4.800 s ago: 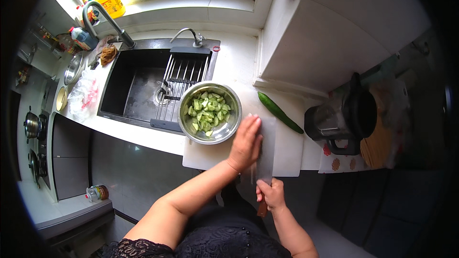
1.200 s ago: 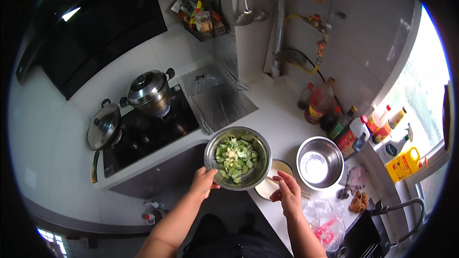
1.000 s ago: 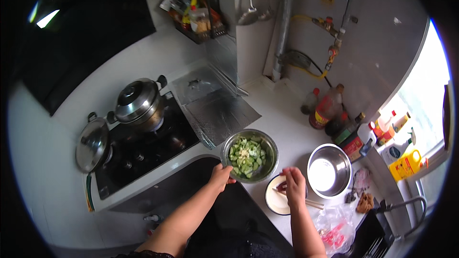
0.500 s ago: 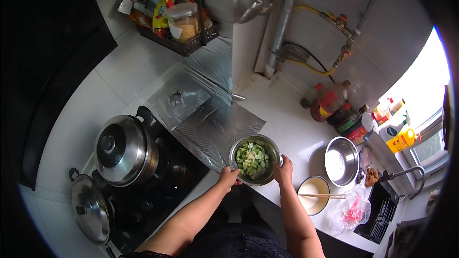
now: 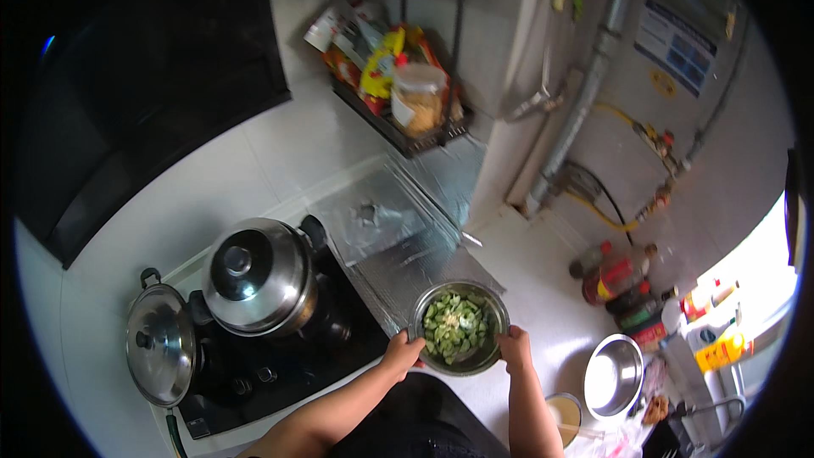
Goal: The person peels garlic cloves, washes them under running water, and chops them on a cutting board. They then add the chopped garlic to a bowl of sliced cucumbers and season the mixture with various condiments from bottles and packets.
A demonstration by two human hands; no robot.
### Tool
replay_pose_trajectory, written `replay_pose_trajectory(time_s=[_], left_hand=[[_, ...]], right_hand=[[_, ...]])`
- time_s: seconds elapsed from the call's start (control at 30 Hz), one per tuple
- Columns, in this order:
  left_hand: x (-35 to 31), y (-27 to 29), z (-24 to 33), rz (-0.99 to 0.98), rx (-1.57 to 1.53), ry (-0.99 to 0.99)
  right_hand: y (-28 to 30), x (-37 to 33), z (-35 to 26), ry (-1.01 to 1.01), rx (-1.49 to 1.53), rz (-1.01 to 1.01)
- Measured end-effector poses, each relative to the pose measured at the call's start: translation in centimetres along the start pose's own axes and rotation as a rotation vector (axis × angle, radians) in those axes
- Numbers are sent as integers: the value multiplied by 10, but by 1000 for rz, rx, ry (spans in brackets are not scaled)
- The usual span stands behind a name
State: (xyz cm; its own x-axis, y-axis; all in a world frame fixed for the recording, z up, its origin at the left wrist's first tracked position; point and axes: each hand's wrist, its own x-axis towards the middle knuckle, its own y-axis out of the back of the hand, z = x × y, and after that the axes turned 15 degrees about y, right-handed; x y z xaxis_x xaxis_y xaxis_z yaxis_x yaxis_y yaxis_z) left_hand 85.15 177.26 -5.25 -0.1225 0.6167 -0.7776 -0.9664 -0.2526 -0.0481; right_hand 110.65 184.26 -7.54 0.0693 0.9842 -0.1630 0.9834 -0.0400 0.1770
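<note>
Between my hands is a round metal bowl (image 5: 501, 305) of chopped green vegetable pieces (image 5: 454, 328), topped in the middle with a pale, finely chopped heap. My left hand (image 5: 402, 351) grips the bowl's left rim, thumb on top. On the opposite side my right hand (image 5: 515, 348) pinches the rim. The bowl stays level over the counter's front edge, close to the silver foil sheet (image 5: 407, 267); whether it touches the counter I cannot tell.
Left, a lidded steel pot (image 5: 254, 276) and a lidded pan (image 5: 158, 346) stand on a black gas stove (image 5: 271, 382). Right are a metal basin (image 5: 612, 376), a pale-filled bowl (image 5: 563, 420) and several bottles (image 5: 615, 276). A rack (image 5: 407, 140) hangs above.
My view has swung left and up, so the stove and rack show more fully while the sink side slips toward the lower right. Both hands still hold the bowl, now nearer the stove.
</note>
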Motion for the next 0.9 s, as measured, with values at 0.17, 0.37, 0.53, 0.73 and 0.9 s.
replay_pose_trajectory(time_s=[0.17, 0.37, 0.53, 0.73, 0.9], left_hand=[[-49, 27, 40, -115, -70, -52], [22, 15, -8, -6, 44, 5], [37, 6, -22, 104, 256, 28], [40, 3, -39, 229, 337, -21], [31, 10, -21, 105, 402, 112]], right_hand=[[-16, -1, -80, 100, -49, -226], [-18, 15, 19, -53, -27, -86], [-14, 8, 73, -80, -3, 29], [-13, 1, 77, -129, -152, -63], [-17, 1, 80, 99, -570, 15]])
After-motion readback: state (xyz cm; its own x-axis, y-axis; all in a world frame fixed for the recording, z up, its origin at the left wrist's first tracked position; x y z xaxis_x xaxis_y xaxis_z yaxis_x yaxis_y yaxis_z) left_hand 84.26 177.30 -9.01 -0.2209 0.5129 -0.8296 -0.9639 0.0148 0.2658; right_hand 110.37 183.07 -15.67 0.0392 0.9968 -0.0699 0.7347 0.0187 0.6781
